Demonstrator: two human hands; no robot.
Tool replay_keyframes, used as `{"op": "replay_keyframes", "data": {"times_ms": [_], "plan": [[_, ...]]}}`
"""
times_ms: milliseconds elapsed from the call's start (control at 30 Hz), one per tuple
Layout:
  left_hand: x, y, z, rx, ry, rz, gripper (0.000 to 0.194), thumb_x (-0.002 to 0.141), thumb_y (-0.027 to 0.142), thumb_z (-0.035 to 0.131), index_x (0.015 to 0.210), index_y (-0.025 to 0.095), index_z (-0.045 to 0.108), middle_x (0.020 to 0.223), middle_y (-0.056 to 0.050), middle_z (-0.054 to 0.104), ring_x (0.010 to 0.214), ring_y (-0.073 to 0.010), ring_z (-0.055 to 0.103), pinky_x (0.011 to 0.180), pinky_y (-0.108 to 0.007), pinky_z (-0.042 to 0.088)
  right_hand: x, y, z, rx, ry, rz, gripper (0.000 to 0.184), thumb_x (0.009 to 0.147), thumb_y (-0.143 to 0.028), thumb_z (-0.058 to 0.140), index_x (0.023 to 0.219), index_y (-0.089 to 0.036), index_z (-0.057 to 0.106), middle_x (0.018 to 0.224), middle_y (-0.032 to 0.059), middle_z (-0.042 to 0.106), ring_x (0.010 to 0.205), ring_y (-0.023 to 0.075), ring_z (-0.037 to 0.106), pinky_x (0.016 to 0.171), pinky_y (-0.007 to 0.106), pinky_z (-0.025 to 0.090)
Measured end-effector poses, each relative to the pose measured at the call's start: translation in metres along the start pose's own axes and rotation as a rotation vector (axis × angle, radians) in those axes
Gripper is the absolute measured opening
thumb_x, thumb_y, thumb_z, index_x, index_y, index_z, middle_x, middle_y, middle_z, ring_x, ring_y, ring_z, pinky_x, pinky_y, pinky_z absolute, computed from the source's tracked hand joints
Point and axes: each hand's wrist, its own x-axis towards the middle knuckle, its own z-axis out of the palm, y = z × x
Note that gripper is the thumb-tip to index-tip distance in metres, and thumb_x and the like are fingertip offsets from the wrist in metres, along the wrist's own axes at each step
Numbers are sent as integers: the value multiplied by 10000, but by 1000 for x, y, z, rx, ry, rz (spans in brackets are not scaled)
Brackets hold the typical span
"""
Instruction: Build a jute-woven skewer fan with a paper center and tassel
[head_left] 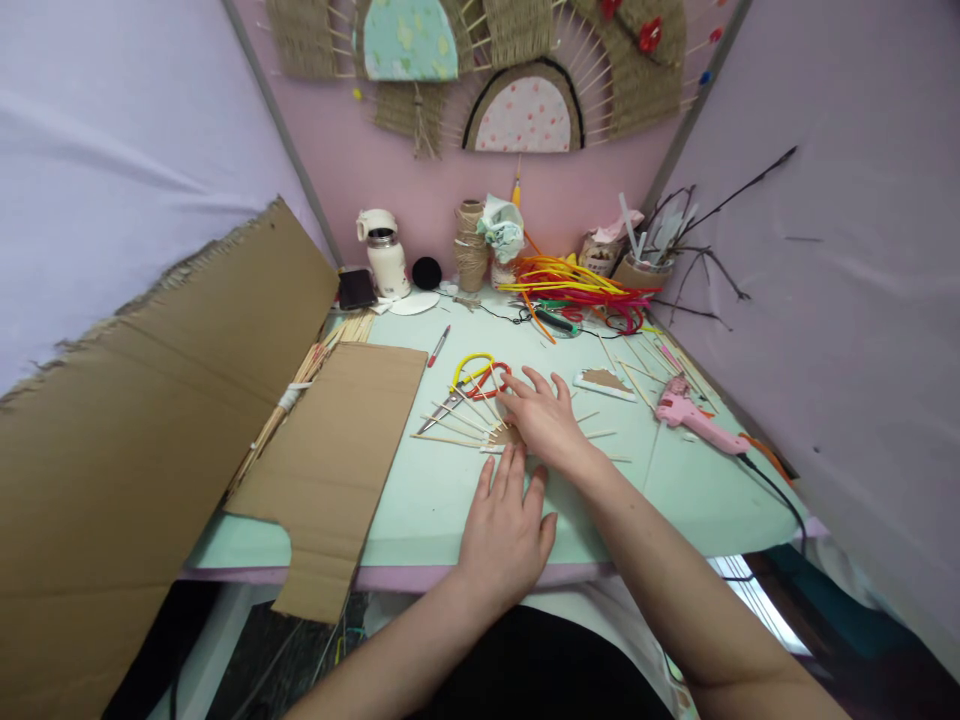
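Observation:
A small cardboard half-circle (504, 436) lies on the mint-green table, with thin wooden sticks (454, 430) fanning out from it like rays. My right hand (541, 412) rests over the fan's right side, fingers spread and covering some of the sticks. Palm down, my left hand (507, 515) lies flat with its fingertips at the straight lower edge of the half-circle. Scissors (465, 386) with one yellow and one red handle lie just behind the sticks, the blades partly under them. The hands hide part of the cardboard.
A pink glue gun (697, 420) with a black cord lies at right, near a white-edged cardboard piece (604, 383). A large cardboard sheet (352, 430) covers the left side. Behind are a red pen (439, 346), colourful cords (577, 280), twine (471, 245) and a white bottle (386, 260).

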Motion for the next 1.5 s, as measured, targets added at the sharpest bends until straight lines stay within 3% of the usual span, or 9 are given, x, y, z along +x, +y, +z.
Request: {"op": "replay_keyframes", "data": {"times_ms": [1133,1233,1367,1500], "plan": [[0,0,1,4,2,0,502,954,440,472,1350,142,554,1516,-211,441,1441,-303,373,1143,-471,344,0,1,2,53,27,-14,315,891,-136,493,1121,-244,680,1530,28,466,1451,326,304,1133,617,182],[-1,0,0,8,6,1,497,955,444,474,1343,146,561,1516,-210,440,1439,-300,377,1141,-467,346,0,4,2,152,102,10,348,917,-142,456,1169,-257,667,1503,30,501,1432,298,349,1139,597,168],[-1,0,-2,9,12,10,492,955,437,476,1344,148,562,1516,-205,443,1436,-302,381,1137,-470,351,-8,11,-7,315,354,131,360,972,-202,395,1209,-259,659,1380,56,623,1345,251,482,1148,539,166],[-1,-1,-3,12,19,29,485,975,417,440,1361,144,548,1528,-184,435,1441,-286,376,1152,-461,335,-27,34,-27,359,505,163,320,975,-271,413,1116,-234,697,1256,86,698,1212,248,595,1120,488,262]]}}
